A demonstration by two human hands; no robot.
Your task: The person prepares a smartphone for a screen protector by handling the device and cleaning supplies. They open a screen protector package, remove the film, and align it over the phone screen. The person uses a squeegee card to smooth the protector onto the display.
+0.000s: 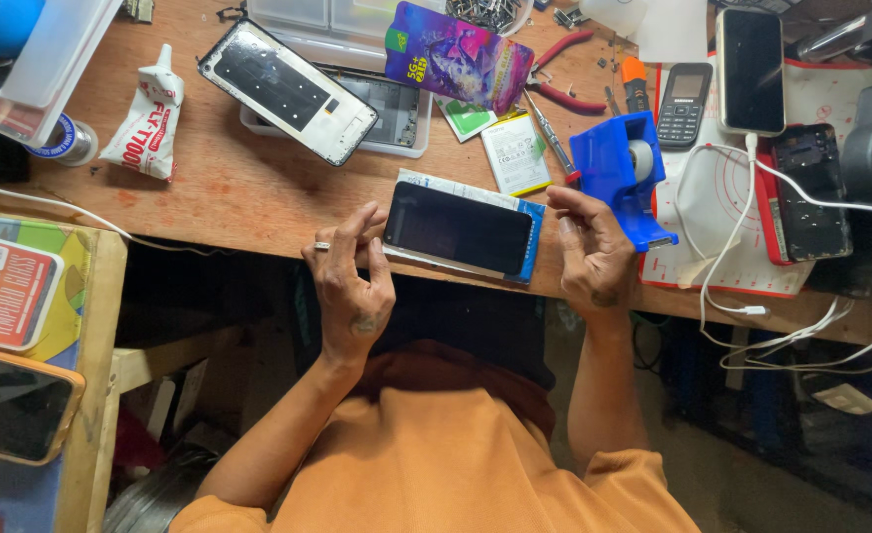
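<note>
A dark smartphone [459, 228] lies screen up on a white and blue packet [532, 219] at the near edge of the wooden desk [248, 188]. My left hand [349, 281], with a ring on one finger, touches the phone's left end with its fingertips. My right hand [591, 247] hovers just right of the phone, fingers loosely curled, holding nothing that I can see. A blue tape dispenser [619, 168] stands right behind my right hand.
Behind the phone lie a phone frame [288, 89] on a white tray, a purple screen-protector pack [459, 54], a white glue tube [150, 118], a small screwdriver [547, 133], red pliers [559, 79], a keypad phone [684, 104], a charging phone [750, 69] and white cables [742, 247].
</note>
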